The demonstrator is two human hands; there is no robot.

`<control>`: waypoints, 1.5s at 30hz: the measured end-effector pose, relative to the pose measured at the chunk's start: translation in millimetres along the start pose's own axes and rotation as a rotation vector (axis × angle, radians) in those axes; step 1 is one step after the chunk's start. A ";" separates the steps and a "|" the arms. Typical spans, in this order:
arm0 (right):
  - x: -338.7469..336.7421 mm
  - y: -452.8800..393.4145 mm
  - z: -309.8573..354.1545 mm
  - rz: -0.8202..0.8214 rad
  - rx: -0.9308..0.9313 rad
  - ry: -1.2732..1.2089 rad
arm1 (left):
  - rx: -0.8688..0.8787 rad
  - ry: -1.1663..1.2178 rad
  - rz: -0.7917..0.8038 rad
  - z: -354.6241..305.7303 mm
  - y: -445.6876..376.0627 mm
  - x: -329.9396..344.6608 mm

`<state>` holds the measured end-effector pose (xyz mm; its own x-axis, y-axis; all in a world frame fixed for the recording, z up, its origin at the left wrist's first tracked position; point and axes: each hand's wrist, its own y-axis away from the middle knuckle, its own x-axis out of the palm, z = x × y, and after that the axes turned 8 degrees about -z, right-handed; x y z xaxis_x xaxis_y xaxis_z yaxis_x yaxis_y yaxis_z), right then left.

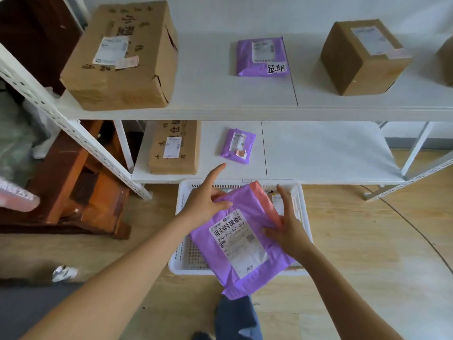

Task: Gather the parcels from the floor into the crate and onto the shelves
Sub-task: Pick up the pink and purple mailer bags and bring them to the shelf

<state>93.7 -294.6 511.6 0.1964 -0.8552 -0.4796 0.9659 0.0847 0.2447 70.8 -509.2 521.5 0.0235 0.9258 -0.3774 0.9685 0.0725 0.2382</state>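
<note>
Both hands are holding a purple parcel [241, 241] above the white crate [182, 253] on the floor. Left hand [204, 201] is gripping the parcel's top left corner, thumb on top and index finger sticking straight out toward the lower shelf [318, 153]. Right hand [288, 228] is clasping the right edge, thumb lying across the purple face, fingers stretched up along the edge.

Dark wooden furniture [81, 192] stands left of the rack on the pale wood floor [367, 241].
</note>
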 end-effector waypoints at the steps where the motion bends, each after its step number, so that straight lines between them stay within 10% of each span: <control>1: 1.4 -9.7 -7.0 -0.018 0.034 -0.042 | 0.000 -0.004 -0.058 5.4 -6.5 4.8; 9: 40.3 -78.7 -46.8 -0.093 0.345 -0.508 | -0.235 0.228 -0.150 72.8 -34.5 41.0; 30: 228.2 -196.6 -241.6 -0.043 0.330 -0.098 | -0.288 0.103 -0.233 345.1 -166.7 88.4; 45: 303.4 -268.7 -318.3 -0.159 0.288 0.031 | -0.349 0.078 0.068 435.1 -227.3 123.1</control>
<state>-52.6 -414.1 32.1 0.0564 -0.8298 -0.5552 0.8985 -0.2003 0.3906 -38.5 -573.2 31.6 0.0533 0.9573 -0.2841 0.8219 0.1195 0.5570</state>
